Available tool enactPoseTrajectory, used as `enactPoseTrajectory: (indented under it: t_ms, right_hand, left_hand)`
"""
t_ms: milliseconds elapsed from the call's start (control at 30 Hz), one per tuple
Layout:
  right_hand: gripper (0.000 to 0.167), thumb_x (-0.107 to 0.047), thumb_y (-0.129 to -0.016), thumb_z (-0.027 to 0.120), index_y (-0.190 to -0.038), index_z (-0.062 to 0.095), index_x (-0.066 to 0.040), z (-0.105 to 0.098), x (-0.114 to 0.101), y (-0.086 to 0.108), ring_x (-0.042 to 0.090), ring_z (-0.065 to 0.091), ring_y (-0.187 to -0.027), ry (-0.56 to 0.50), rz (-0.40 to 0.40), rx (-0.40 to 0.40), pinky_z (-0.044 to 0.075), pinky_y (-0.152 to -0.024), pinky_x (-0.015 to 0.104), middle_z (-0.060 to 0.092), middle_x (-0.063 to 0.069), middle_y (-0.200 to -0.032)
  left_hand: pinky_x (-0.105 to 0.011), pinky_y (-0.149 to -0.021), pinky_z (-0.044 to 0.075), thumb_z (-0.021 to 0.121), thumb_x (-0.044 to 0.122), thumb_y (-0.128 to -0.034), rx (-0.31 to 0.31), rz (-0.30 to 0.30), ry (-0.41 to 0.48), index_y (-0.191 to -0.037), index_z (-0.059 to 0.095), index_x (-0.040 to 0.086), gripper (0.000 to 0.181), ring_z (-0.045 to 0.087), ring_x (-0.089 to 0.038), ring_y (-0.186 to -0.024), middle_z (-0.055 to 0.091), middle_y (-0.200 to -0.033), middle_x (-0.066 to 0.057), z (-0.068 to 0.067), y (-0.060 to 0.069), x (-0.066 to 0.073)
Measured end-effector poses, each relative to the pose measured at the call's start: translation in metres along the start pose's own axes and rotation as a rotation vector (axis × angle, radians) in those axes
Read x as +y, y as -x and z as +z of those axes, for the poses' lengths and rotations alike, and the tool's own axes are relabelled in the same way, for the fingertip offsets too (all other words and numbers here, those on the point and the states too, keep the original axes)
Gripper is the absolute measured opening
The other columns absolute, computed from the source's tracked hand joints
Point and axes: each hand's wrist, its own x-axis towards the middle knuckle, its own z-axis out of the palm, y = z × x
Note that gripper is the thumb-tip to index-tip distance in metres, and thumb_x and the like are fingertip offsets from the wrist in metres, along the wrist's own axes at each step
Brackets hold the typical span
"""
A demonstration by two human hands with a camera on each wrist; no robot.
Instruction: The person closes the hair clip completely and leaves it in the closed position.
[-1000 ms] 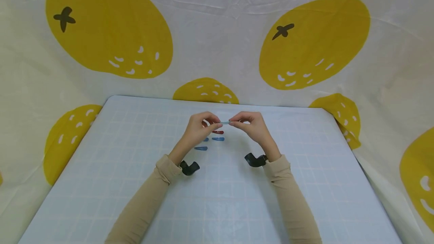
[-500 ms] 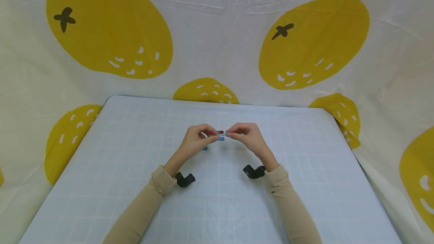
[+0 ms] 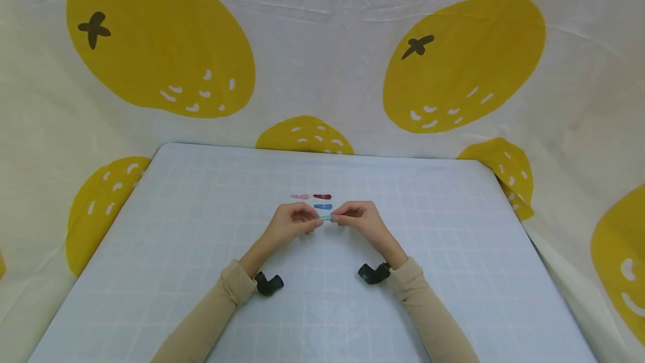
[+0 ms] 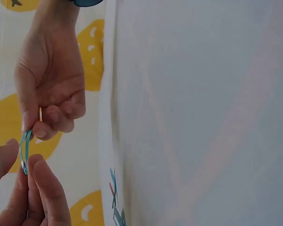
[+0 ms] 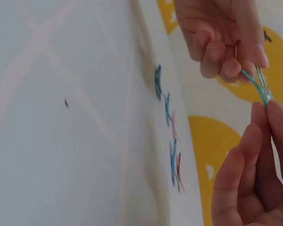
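Both hands hold a teal snap hair clip [image 3: 325, 218] between them, above the table. My left hand [image 3: 289, 226] pinches one end between thumb and fingers, and my right hand [image 3: 360, 224] pinches the other. In the left wrist view, the two strips of the teal clip [image 4: 25, 149] stand apart with a narrow gap. Just beyond the hands lie a blue hair clip [image 3: 323, 206], a red one [image 3: 322, 196] and a pink one [image 3: 300, 196]. The right wrist view shows further blue clips [image 5: 158, 83], which the left hand hides from the head view.
A pale blue table [image 3: 433, 307] with a faint grid extends around the hands. Behind it hangs a white cloth [image 3: 322, 71] with big yellow fruit prints. Black curved pieces sit at the left wrist [image 3: 269, 284] and the right wrist [image 3: 374, 274].
Both hands have come down in the head view, nearer the person, still holding the teal clip. The pink clip has come into sight; the lower-left blue clips are now covered by the left hand.
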Motion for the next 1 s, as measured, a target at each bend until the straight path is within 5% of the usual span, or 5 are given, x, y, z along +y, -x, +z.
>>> enactPoseTrajectory:
  t_ms: [200,400,700,1000]
  right_hand:
    - [0.016,-0.003,-0.090,0.072,-0.100,0.072,0.008,0.005,0.006,0.005,0.034,0.061,-0.074,-0.008,0.080,-0.019,0.051,-0.072,0.031,0.064,0.035,-0.089]
    - [0.014,-0.005,-0.090,0.072,-0.099,0.073,0.006,0.009,0.013,0.009,0.030,0.060,-0.072,0.002,0.125,-0.035,0.050,-0.068,0.029,0.067,0.030,-0.086]
    - [0.012,-0.003,-0.089,0.071,-0.096,0.073,0.007,0.013,0.023,0.013,0.020,0.057,-0.062,0.014,0.160,-0.060,0.049,-0.060,0.025,0.064,0.028,-0.075]
    - [0.013,-0.004,-0.090,0.071,-0.096,0.073,0.008,0.014,0.033,0.012,0.016,0.053,-0.057,0.052,0.112,-0.065,0.045,-0.056,0.023,0.060,0.035,-0.074]
  left_hand:
    - [-0.032,-0.061,0.053,0.080,0.020,-0.0844,-0.035,-0.059,0.059,-0.094,0.072,0.007,0.018,0.063,-0.023,-0.064,0.069,-0.077,-0.007,0.001,0.006,-0.010]
    - [-0.029,-0.059,0.050,0.079,0.021,-0.0857,-0.062,-0.085,0.085,-0.094,0.071,0.006,0.020,0.061,-0.025,-0.060,0.066,-0.072,-0.008,0.003,0.011,-0.022]
    - [-0.027,-0.064,0.052,0.076,0.016,-0.0888,-0.103,-0.047,0.102,-0.095,0.068,0.002,0.016,0.062,-0.022,-0.056,0.065,-0.068,-0.009,0.007,0.015,-0.044]
    - [-0.028,-0.062,0.053,0.075,0.015,-0.0898,-0.100,0.002,0.060,-0.099,0.068,0.003,0.016,0.063,-0.024,-0.057,0.066,-0.069,-0.009,0.008,0.019,-0.037]
